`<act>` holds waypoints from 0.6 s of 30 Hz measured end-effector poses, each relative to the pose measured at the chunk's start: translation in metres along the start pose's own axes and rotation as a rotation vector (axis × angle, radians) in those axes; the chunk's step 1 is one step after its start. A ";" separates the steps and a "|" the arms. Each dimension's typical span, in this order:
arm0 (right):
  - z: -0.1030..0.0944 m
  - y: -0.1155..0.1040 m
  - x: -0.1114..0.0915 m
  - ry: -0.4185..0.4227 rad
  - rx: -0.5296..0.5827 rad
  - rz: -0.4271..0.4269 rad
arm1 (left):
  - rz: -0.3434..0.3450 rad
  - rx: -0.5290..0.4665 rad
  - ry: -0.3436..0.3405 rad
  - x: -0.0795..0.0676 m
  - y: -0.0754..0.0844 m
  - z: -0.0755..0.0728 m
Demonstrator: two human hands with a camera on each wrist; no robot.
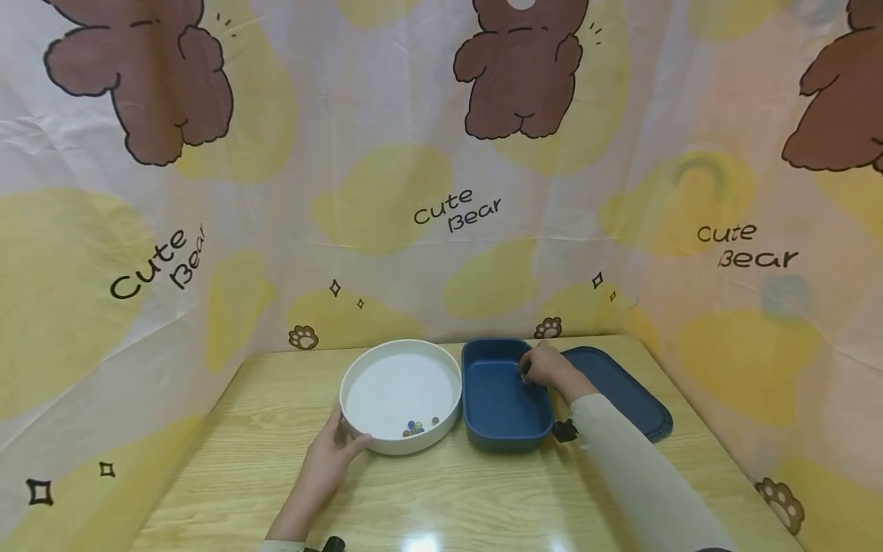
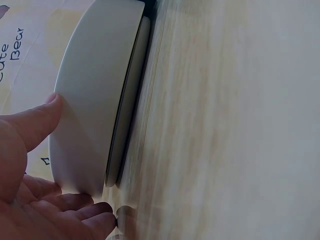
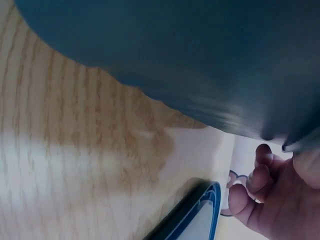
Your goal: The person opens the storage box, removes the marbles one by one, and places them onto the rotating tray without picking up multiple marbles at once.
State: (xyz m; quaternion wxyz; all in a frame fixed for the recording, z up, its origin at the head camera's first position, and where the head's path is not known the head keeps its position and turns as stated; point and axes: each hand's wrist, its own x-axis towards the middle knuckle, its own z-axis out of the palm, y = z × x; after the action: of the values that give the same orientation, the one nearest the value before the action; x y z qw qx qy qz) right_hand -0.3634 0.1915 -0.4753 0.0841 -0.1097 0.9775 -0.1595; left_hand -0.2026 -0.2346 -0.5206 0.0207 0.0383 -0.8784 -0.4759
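A round white tray (image 1: pixel 396 383) stands left of the middle of the table, with several small glass marbles (image 1: pixel 414 429) near its front edge. At its front left my left hand (image 1: pixel 329 452) holds the side; in the left wrist view the thumb (image 2: pixel 42 120) touches the rim and the other fingers lie along the lower wall. Just right of the tray is a deep blue rectangular box (image 1: pixel 500 406). My right hand (image 1: pixel 548 366) grips this box's right wall over the rim. In the right wrist view, several curled fingers (image 3: pixel 260 185) show outside that wall; the fingertips inside are partly hidden.
A flat dark blue lid (image 1: pixel 631 391) lies on the wooden table (image 1: pixel 428 491), right of the box and partly behind the right forearm. A printed bear cloth (image 1: pixel 386 253) hangs at the back and along both sides of the table.
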 end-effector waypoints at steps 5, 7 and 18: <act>0.003 -0.003 0.000 -0.004 -0.006 0.039 | 0.002 -0.010 -0.007 -0.001 0.000 0.000; 0.003 -0.005 0.000 0.000 -0.028 0.043 | 0.002 -0.015 -0.008 0.000 -0.001 0.001; 0.002 -0.006 -0.002 0.052 -0.051 0.002 | -0.001 -0.017 -0.011 0.002 0.000 0.000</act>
State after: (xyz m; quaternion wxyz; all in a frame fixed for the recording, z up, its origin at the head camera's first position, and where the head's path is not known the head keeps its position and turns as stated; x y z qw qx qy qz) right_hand -0.3597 0.1855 -0.4749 0.0558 -0.1069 0.9832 -0.1371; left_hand -0.2042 -0.2348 -0.5206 0.0159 0.0359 -0.8744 -0.4837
